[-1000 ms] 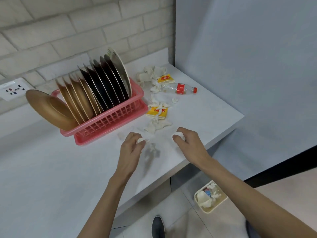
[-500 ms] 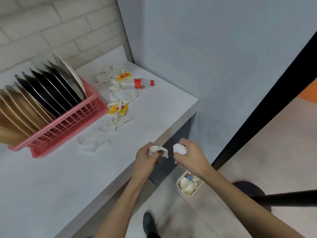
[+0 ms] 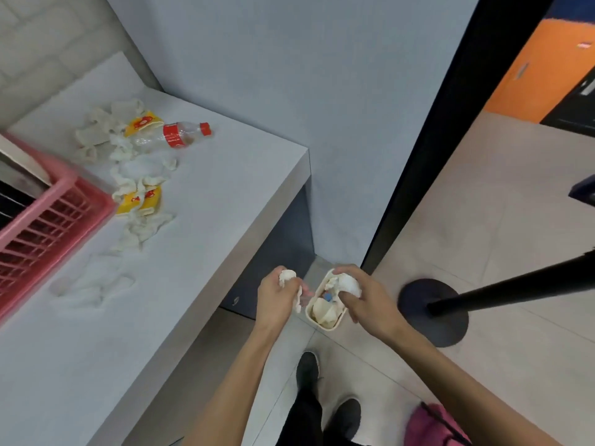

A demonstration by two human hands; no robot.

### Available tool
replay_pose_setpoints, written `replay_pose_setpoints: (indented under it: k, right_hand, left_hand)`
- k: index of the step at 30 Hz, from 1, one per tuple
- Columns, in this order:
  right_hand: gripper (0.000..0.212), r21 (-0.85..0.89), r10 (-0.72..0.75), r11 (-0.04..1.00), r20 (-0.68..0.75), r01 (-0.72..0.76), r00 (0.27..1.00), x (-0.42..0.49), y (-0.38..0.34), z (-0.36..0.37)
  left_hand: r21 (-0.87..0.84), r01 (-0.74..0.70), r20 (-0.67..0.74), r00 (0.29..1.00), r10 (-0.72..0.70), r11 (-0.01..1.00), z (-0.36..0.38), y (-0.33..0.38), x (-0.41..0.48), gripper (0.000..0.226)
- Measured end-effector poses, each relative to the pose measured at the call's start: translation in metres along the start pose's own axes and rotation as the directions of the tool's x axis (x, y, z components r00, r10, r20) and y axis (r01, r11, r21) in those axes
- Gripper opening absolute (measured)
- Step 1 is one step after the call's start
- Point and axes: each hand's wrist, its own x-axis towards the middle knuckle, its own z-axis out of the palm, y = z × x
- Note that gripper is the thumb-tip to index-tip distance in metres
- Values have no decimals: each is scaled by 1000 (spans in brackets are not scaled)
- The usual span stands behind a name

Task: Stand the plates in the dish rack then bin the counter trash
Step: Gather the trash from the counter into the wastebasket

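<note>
The left hand [image 3: 277, 297] gripped a crumpled tissue [image 3: 287, 275] just beside the small bin [image 3: 325, 328], while the right hand [image 3: 367, 300] curled round a paper wad [image 3: 349, 283] over it, hiding part of its rim. Up-left of both, a bottle [image 3: 180, 136] and scraps [image 3: 141, 226] littered the counter [image 3: 219, 194]; the pink dish rack [image 3: 48, 220] was blurred, cut off, plates [image 3: 16, 180] barely showing.

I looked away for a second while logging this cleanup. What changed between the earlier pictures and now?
Both hands carried tissue off the counter, down and right. The right hand now holds its tissue wad over the bin; the left hand holds its tissue piece just beside it. Nothing is let go yet. The bottle, yellow packets, loose tissues and pink rack stayed put.
</note>
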Motion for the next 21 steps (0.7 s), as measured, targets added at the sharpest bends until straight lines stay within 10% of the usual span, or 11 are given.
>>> replay_pose_setpoints:
  k: [3,7,21]
  right_hand:
    - [5,17,85,996,-1,-85,996,8,18,6]
    - [56,58,213,976,-42,-211,976,20,30,15]
    - [35,238,526,829,-28,-506,850,68,152,75]
  left_hand:
    - [-10,39,68,997,-39,999,13,-5,10,12]
    - [-6,130,147,981,-128,991,29,-18,30,18]
    - [-2,223,251,944,-216,975,89,-145,106,28]
